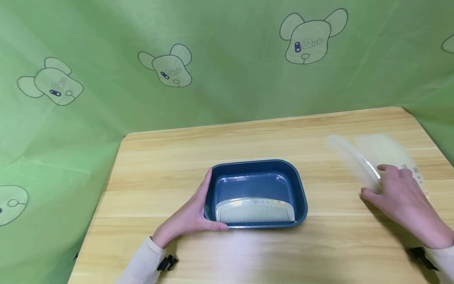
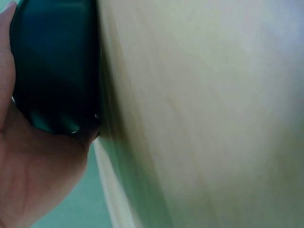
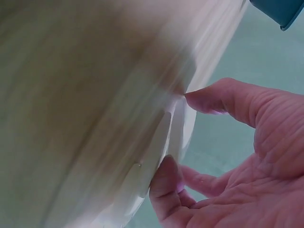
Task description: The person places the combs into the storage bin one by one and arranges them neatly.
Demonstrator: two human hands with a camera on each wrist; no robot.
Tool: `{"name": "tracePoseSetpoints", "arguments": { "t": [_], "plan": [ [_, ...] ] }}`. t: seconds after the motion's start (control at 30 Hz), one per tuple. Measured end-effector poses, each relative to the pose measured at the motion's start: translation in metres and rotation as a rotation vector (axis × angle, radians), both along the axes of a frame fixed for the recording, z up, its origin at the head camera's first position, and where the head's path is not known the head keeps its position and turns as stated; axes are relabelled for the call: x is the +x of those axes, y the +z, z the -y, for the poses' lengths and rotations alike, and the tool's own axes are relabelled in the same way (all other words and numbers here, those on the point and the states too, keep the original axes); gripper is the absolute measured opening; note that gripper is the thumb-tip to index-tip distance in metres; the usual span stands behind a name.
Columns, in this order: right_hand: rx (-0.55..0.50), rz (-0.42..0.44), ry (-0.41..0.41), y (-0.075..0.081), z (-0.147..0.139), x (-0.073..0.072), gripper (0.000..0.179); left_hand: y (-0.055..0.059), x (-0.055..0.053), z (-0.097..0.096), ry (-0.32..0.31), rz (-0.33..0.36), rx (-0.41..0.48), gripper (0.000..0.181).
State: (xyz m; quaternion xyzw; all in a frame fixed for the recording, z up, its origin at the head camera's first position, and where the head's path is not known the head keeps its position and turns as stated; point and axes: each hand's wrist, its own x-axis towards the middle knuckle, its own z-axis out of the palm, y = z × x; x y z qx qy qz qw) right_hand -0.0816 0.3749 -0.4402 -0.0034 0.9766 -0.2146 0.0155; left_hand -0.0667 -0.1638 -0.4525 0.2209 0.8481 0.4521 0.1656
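Note:
A dark blue rectangular tray (image 1: 255,163) sits on the table, and inside it a pale, translucent comb (image 1: 255,209) lies along the near wall, teeth toward me. My left hand (image 1: 193,213) grips the tray's left end, thumb at the near rim and fingers along the left side. In the left wrist view the tray (image 2: 54,61) fills the space between thumb and fingers. Over at the right, my right hand (image 1: 404,193) pinches a second pale comb (image 1: 354,159), blurred, between thumb and fingers. Beside it lies a wider pale comb (image 1: 383,148) with small printed marks, partly covered by the hand.
The wooden table (image 1: 159,169) has rounded far corners. Behind it and at both sides hangs a green curtain (image 1: 227,98) printed with cartoon animal heads. A black strap piece (image 1: 167,263) shows at the left cuff, another (image 1: 422,258) at the right.

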Motion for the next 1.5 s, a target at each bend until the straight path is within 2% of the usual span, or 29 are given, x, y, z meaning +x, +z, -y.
{"name": "tracePoseSetpoints", "arguments": {
  "t": [0.47,0.67,0.83,1.0,1.23,1.4,1.5],
  "plan": [
    [-0.091,0.021,0.069,0.007,0.011,0.004,0.083,0.0,-0.001,0.002,-0.003,-0.003,-0.003,0.152],
    [-0.175,-0.029,0.131,0.008,0.007,0.004,0.07,0.001,-0.001,0.002,0.009,-0.005,-0.002,0.153],
    [-0.25,-0.059,0.142,0.009,0.008,0.005,0.065,0.002,0.0,0.002,0.008,-0.013,0.012,0.152],
    [-0.369,-0.066,0.169,0.005,0.013,0.005,0.058,0.003,0.001,0.002,0.004,-0.001,0.01,0.151],
    [-0.502,-0.013,0.157,0.005,0.012,0.006,0.06,0.003,0.001,0.002,0.007,-0.002,0.01,0.151],
    [-0.637,0.041,0.16,0.007,0.011,0.01,0.062,0.001,0.001,0.002,-0.004,-0.014,0.01,0.152],
    [-0.691,0.056,0.186,0.008,0.016,0.01,0.062,0.001,0.001,0.002,0.002,-0.003,0.001,0.153]
  ]
}}
